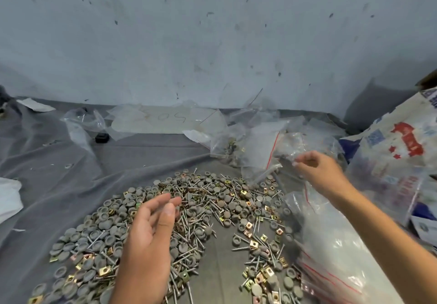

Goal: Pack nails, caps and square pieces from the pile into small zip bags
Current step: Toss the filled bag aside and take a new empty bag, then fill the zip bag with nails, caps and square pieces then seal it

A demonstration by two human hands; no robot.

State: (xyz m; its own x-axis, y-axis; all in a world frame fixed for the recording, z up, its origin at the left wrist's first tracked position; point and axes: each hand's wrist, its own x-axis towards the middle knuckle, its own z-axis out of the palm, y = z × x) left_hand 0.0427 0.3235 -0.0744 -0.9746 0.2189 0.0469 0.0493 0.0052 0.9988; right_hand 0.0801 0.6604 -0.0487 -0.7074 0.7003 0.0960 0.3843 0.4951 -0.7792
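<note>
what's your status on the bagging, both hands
Left hand open over the pile, holding nothing. Right hand at the zip bags, grip unclear. Nothing in the way.

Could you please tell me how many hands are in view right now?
2. The left hand hovers open over the pile of nails, caps and square pieces; the right hand reaches toward the clear zip bags behind the pile. Neither is hidden.

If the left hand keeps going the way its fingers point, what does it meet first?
Probably the heap of grey round caps, steel nails and brass square pieces just beyond the left hand; its height above the heap is unclear.
</note>
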